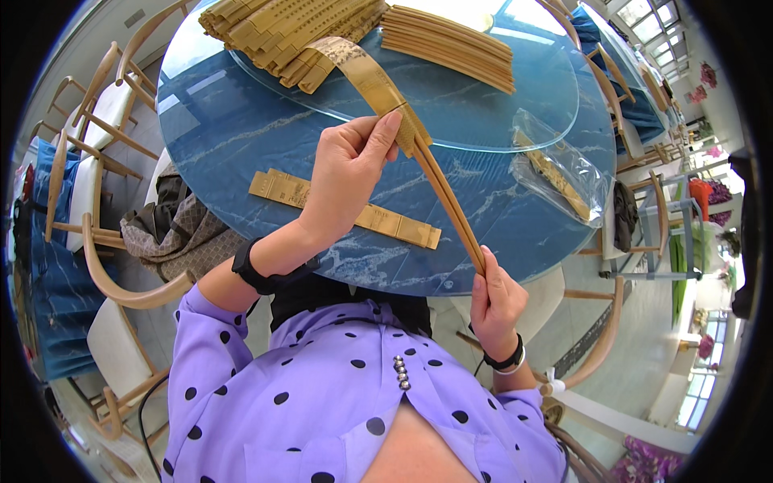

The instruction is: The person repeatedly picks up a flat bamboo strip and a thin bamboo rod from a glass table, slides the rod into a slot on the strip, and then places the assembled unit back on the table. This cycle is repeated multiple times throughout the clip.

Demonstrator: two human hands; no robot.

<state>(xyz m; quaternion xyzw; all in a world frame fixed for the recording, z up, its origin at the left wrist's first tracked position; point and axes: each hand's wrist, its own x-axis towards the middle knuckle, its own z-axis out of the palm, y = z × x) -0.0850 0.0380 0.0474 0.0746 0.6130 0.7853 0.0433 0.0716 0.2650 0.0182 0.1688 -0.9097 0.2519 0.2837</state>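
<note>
Wooden chopsticks (447,201) were held over the blue table (241,129).
Left hand (346,173) pinched their paper sleeve (374,84); right hand (493,302) gripped the lower ends.

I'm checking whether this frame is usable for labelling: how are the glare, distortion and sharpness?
Head view: fisheye bends the blue table edge and chairs toward a black rim; bright window glare washes the glass turntable at the top; the left hand, right hand and the chopsticks between them look sharp, with no motion blur.
</note>
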